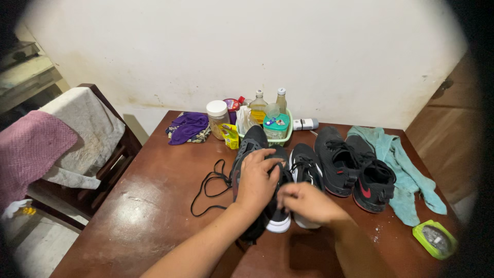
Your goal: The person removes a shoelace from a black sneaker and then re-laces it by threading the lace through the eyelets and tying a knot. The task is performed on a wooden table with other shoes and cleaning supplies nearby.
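Observation:
My left hand (256, 183) grips a dark grey sneaker (249, 145) from above, holding it tilted over the brown wooden table (154, 216). My right hand (307, 203) is closed at the shoe's opening, fingers pinched near its lace area; what they pinch is hidden. A loose black shoelace (208, 188) trails from the shoe onto the table to the left. A black sneaker with a white sole (304, 166) lies just right of my hands.
Two more black sneakers (337, 157) (374, 185), one with a red mark, rest on a teal cloth (406, 172). A green basket (270, 135) with bottles, a jar (217, 118), a purple cloth (188, 127), a green soap dish (435, 238). Left stands a chair with towels (62, 144).

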